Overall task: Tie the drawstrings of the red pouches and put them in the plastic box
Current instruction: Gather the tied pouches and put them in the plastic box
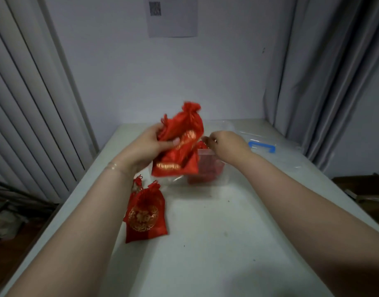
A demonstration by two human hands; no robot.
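My left hand (151,144) grips a red pouch (184,127) with gold print, held up above the left part of the clear plastic box (208,179). A second red pouch (175,166) hangs just below it, at the box's near left wall. More red fabric (208,168) shows through the box's wall. My right hand (224,143) hovers over the box rim with curled fingers; whether it pinches a red string there I cannot tell. Another red pouch (144,213) with a gold round emblem lies flat on the table, its top gathered.
The clear lid with a blue handle (262,146) lies behind the box on the right. The white table (216,243) stands against a wall, with curtains on both sides. A brown cardboard box (364,189) sits on the floor at the right.
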